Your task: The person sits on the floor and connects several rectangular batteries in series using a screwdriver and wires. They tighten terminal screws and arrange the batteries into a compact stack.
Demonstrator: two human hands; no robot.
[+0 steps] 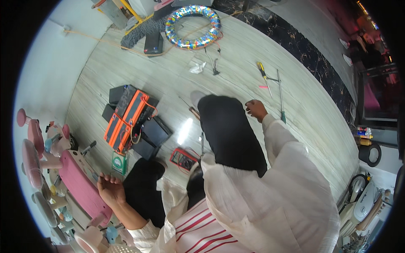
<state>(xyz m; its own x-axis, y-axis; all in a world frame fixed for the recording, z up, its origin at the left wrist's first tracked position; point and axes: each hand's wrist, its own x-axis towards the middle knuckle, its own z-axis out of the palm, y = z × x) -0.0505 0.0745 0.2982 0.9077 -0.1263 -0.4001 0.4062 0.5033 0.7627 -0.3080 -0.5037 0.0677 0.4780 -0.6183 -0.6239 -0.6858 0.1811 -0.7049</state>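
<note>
My left hand is palm up with loosely bent fingers and nothing in it, above the pink panel of a ride-on toy. Nearest to it is a small green and white box. My right hand hangs beside my right knee, fingers loosely curled and apart, with no object seen in them. To its right lie a yellow-black screwdriver and a long green-handled screwdriver. Between my legs is a red multimeter. Ahead on the left stand black batteries and an orange-black battery case with orange wires.
A coiled ring in shiny multicoloured wrap lies at the far side, by a black battery and a grey mop. White crumpled paper and a loose cable are on the floor. Wheeled toys stand at the right.
</note>
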